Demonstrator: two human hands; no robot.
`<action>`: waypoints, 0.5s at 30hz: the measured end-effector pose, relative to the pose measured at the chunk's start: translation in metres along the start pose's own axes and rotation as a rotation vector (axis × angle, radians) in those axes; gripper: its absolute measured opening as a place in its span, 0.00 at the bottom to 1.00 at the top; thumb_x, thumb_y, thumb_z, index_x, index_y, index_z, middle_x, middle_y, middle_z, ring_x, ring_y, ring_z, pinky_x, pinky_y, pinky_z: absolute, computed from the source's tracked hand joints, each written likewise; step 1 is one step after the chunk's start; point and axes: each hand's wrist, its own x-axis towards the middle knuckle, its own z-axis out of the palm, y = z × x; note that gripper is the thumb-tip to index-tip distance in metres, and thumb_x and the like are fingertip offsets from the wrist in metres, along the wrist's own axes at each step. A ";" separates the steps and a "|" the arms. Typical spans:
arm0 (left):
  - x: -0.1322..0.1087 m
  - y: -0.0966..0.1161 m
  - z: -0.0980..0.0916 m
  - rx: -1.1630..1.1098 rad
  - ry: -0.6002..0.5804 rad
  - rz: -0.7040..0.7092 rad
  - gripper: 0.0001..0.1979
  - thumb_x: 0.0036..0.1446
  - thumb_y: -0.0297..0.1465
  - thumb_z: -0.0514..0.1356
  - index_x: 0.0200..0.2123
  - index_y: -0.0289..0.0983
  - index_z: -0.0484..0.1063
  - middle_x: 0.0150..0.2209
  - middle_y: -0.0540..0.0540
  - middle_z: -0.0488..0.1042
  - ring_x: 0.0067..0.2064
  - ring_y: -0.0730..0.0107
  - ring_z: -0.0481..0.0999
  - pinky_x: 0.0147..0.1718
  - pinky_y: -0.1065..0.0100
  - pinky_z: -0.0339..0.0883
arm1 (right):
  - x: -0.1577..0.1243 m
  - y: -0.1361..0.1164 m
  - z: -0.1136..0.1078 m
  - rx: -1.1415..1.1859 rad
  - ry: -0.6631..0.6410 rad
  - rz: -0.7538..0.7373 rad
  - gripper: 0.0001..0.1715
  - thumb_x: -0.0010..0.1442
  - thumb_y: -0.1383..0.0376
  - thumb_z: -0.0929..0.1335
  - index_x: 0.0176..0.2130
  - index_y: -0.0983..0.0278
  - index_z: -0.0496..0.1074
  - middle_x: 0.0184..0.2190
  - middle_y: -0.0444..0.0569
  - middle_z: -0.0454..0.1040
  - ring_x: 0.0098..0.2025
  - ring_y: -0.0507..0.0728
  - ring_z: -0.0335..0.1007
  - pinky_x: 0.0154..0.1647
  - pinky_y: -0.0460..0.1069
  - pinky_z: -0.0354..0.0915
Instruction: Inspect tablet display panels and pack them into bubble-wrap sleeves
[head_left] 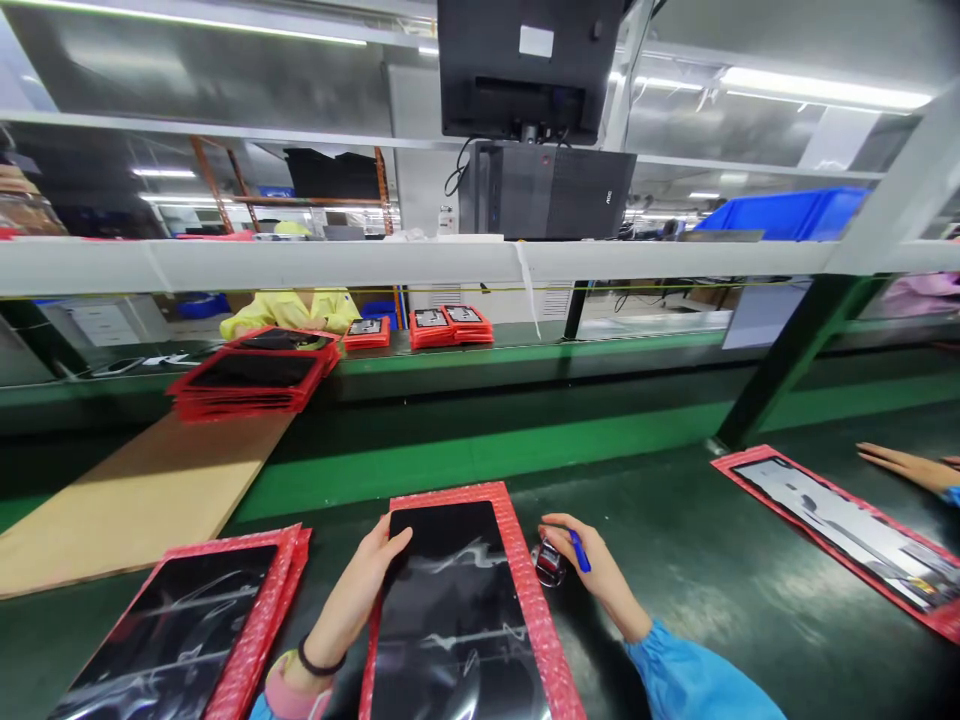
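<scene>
Toward the table's (712, 560) near edge: black panel (457, 600) on red wrap (543, 640) | my left hand (367, 572) clamped on its left side | my right hand (600, 572) closed round blue pen (579, 550) | risk: careless pen swing could scratch panel.

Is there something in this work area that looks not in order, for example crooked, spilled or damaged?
Nothing looks spilled or clearly damaged. A loose white strip hangs from the pale rail above the bench, like a stray end. The stack of red-edged panels at the wooden board's far end looks uneven, its edges not lined up.
</scene>
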 end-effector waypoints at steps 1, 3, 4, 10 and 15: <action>0.000 0.000 -0.002 0.063 0.024 0.020 0.27 0.47 0.40 0.65 0.50 0.34 0.72 0.57 0.36 0.71 0.65 0.49 0.57 0.62 0.54 0.45 | 0.001 0.001 0.000 -0.007 0.005 -0.007 0.20 0.48 0.54 0.75 0.36 0.65 0.77 0.30 0.53 0.83 0.36 0.64 0.81 0.41 0.58 0.73; -0.002 0.000 -0.008 0.176 0.081 0.064 0.29 0.45 0.40 0.67 0.50 0.34 0.72 0.58 0.36 0.69 0.65 0.48 0.57 0.63 0.57 0.42 | 0.000 0.000 -0.001 -0.022 0.039 -0.028 0.21 0.47 0.53 0.75 0.36 0.65 0.77 0.33 0.54 0.83 0.39 0.66 0.80 0.43 0.59 0.73; -0.005 -0.001 -0.012 0.224 0.110 0.087 0.29 0.44 0.40 0.67 0.49 0.34 0.72 0.59 0.36 0.68 0.65 0.49 0.55 0.63 0.59 0.41 | -0.002 -0.002 0.000 -0.033 0.069 -0.043 0.21 0.46 0.53 0.75 0.36 0.65 0.77 0.36 0.55 0.82 0.42 0.67 0.79 0.46 0.60 0.72; -0.022 -0.010 -0.037 0.307 0.193 0.091 0.25 0.44 0.44 0.65 0.45 0.39 0.72 0.51 0.38 0.74 0.56 0.48 0.69 0.56 0.57 0.58 | -0.039 -0.031 0.015 -0.086 0.067 -0.139 0.14 0.54 0.57 0.71 0.40 0.61 0.77 0.44 0.54 0.81 0.47 0.65 0.77 0.54 0.59 0.67; -0.036 -0.019 -0.043 0.232 0.150 -0.037 0.22 0.39 0.45 0.67 0.36 0.38 0.74 0.32 0.43 0.77 0.37 0.53 0.76 0.33 0.59 0.69 | -0.071 -0.024 0.033 -0.191 -0.131 -0.266 0.10 0.57 0.60 0.69 0.38 0.57 0.80 0.39 0.50 0.83 0.48 0.65 0.77 0.51 0.53 0.70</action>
